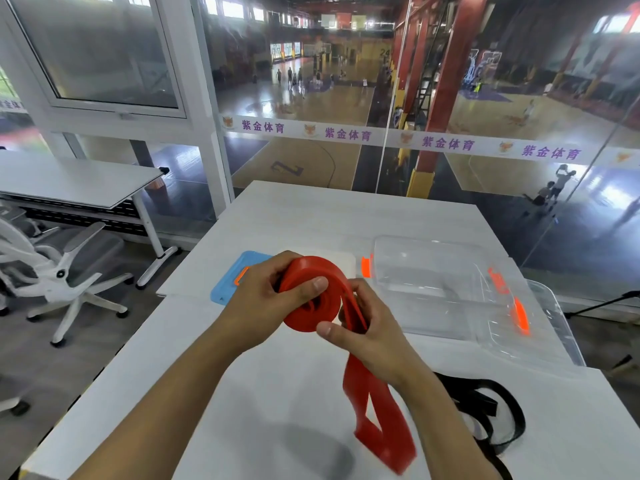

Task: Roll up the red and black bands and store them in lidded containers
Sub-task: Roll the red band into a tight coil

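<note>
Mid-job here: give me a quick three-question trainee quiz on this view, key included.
1. True or false: the red band is fully rolled up.
2. Which band lies untouched on the table: A red, B black, C blue?
3. Fill in: the clear container sits to the person's ____.

Key:
1. False; a loose tail hangs below the right hand, while the left hand holds the coil.
2. B, the black band.
3. Right.

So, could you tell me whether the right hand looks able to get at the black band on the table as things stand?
Probably not yet. The black band lies in the open on the table, just beside the right wrist, but the right hand is pinching the red band, which the left hand also grips.
</note>
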A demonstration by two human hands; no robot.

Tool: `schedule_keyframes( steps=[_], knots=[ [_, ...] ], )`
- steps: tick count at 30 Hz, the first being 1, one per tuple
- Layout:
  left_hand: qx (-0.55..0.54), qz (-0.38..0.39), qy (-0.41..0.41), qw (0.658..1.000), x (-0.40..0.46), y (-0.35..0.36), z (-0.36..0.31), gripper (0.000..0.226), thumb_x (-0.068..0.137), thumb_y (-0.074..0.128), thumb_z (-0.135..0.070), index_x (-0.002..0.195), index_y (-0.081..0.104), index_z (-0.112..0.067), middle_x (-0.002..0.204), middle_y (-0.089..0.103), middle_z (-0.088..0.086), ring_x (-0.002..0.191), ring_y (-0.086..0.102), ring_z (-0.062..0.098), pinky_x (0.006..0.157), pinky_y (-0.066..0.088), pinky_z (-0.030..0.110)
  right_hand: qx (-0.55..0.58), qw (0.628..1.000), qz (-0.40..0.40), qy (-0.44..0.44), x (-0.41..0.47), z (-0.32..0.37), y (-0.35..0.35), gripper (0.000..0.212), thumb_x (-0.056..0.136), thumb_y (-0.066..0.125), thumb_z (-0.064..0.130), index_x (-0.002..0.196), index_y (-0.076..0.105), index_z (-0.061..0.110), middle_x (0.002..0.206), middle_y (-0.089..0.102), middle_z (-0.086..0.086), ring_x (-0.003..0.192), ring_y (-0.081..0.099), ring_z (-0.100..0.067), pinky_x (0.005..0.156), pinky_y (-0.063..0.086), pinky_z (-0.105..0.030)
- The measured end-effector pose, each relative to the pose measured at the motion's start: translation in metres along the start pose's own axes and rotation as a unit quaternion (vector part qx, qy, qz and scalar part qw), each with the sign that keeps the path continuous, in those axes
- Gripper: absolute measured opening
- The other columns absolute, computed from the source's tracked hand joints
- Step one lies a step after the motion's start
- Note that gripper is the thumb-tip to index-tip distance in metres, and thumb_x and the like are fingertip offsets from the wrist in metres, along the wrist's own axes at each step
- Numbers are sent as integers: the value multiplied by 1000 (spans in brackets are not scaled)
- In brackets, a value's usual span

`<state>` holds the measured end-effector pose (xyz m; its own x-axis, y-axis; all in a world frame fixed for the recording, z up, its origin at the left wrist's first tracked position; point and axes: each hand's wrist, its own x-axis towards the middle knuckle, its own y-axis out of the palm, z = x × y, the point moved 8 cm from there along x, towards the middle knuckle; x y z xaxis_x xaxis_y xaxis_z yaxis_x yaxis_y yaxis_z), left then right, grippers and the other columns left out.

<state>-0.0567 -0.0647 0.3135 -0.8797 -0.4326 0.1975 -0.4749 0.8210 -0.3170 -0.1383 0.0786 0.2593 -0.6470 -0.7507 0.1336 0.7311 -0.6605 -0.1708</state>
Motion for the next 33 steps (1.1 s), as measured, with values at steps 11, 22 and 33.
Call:
schedule_keyframes(
  steps=[11, 22, 33],
  knots=[
    [-180, -191, -46, 964, -23, 33, 12, 37, 73, 68, -52, 100, 69, -28, 90, 74, -16, 83, 70, -2, 67, 53, 11, 80, 979, -186, -41, -5, 0, 15, 38, 102, 43, 51, 128, 62, 30, 116, 72, 16, 112, 68, -3, 92, 53, -20],
    [-136, -7, -119, 984, -17, 34, 32, 47, 75, 69, -48, 100, 74, -8, 97, 76, 14, 89, 76, 22, 72, 62, 29, 126, 984, -125, 7, -7, -6, -7, 33, 87, 65, 40, 112, 69, 17, 103, 77, -3, 92, 79, -18, 74, 60, -23],
    [-96, 36, -98, 990, -16, 39, 29, 40, 78, 72, -42, 102, 78, -11, 92, 80, 8, 86, 78, 18, 70, 60, 24, 36, 993, -107, 15, -9, -11, -25, 20, 92, 75, 38, 109, 75, 27, 103, 79, 2, 95, 78, -21, 76, 61, -31]
  ],
)
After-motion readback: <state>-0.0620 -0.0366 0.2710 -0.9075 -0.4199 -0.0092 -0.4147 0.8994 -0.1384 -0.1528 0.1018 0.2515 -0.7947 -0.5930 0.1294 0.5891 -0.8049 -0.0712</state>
